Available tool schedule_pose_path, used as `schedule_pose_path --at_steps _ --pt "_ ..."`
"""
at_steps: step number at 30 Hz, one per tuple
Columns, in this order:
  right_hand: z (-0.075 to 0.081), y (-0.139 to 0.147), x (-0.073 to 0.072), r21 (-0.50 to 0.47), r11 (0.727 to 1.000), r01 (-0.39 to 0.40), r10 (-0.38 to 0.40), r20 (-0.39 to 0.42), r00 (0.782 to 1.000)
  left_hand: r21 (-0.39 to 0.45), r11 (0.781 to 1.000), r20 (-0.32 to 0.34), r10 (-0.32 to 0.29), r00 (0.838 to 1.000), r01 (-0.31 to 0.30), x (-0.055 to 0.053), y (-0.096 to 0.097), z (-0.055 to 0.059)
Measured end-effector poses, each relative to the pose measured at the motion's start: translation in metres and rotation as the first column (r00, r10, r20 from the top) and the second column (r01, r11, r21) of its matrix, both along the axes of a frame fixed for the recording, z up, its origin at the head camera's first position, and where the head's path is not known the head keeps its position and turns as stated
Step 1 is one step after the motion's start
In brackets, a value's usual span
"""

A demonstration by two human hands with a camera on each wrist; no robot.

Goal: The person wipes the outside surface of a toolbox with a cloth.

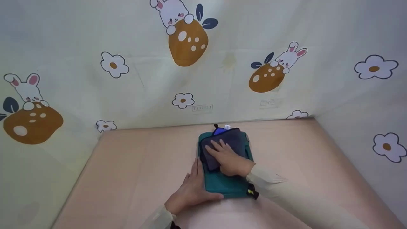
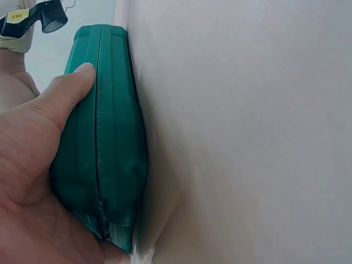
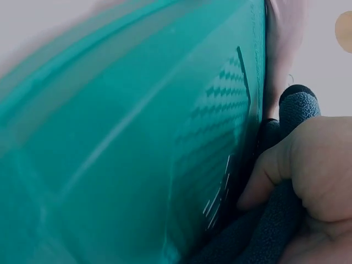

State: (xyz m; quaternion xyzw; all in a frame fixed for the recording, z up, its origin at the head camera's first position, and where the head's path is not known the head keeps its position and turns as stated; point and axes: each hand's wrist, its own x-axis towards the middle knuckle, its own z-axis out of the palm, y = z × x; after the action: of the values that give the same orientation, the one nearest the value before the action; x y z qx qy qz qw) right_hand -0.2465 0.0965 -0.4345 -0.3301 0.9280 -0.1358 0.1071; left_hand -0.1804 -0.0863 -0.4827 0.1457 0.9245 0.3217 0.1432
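Note:
A green case with a ribbed panel on top lies on the table. My left hand braces its near left corner, straight fingers along the left side and thumb against the near side, where a dark seam runs. On top of the case lies a dark grey cloth with black edging, a blue part, a white tag and a black loop at its far end. My right hand rests on this cloth, fingers spread. In the right wrist view its thumb lies between the cloth and the case.
A pale tan tabletop surrounds the case. Behind it and on both sides hangs a light curtain printed with rabbits, orange fruit and flowers. A black wrist device with a yellow label is on my right arm, close to the case's near right corner.

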Motion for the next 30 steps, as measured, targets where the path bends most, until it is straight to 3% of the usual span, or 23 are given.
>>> schedule_pose_path --at_steps 17,30 --pt "-0.008 0.014 0.014 -0.07 0.99 -0.119 0.12 0.008 0.993 -0.012 1.0 0.003 -0.017 1.0 0.017 -0.001 0.0 -0.001" --pt "-0.007 0.019 0.037 -0.078 0.979 -0.188 0.189 0.016 0.982 -0.028 0.999 -0.089 -0.039 0.995 0.037 -0.002 -0.003 -0.005"
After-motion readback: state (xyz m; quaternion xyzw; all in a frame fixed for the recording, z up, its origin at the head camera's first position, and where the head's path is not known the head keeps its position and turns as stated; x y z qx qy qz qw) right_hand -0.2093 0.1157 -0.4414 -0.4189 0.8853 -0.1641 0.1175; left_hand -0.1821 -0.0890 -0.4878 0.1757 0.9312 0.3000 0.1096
